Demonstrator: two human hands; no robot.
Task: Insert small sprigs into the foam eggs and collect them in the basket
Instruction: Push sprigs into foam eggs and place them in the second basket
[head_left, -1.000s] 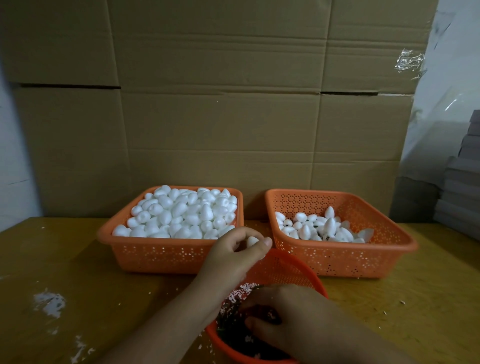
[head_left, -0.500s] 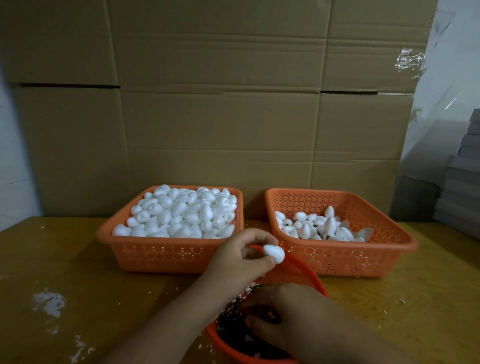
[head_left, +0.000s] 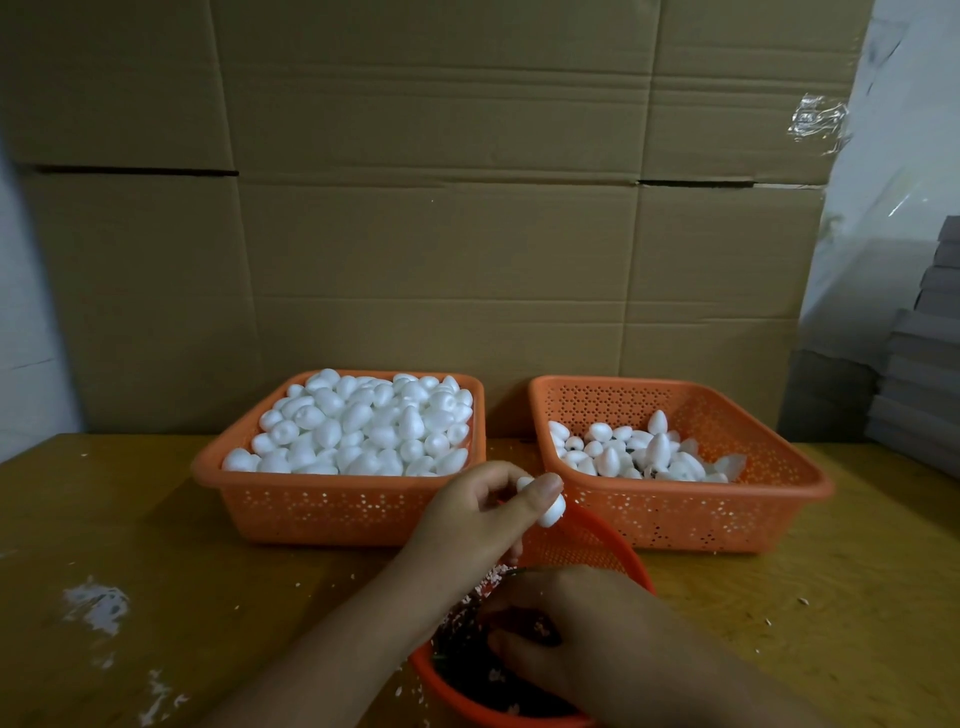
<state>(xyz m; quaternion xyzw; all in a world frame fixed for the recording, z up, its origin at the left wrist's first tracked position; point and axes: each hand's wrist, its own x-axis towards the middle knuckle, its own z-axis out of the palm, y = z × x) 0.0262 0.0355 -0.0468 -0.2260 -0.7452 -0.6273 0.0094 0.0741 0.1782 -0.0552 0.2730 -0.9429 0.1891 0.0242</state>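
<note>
Cardboard boxes (head_left: 431, 234) stacked behind wooden table (head_left: 130, 519), white crumbs (head_left: 96, 605) scattered, grey stack (head_left: 924, 374) at right

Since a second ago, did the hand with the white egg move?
Yes. The left hand pinching the foam egg has come away from the full left basket and drifted right, toward the right basket.

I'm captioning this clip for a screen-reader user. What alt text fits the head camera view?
A person's left hand pinches a white foam egg while the right hand reaches into a round orange bowl of dark sprigs. Behind, on a wooden table, sit a full basket of eggs and a partly filled basket.
</note>
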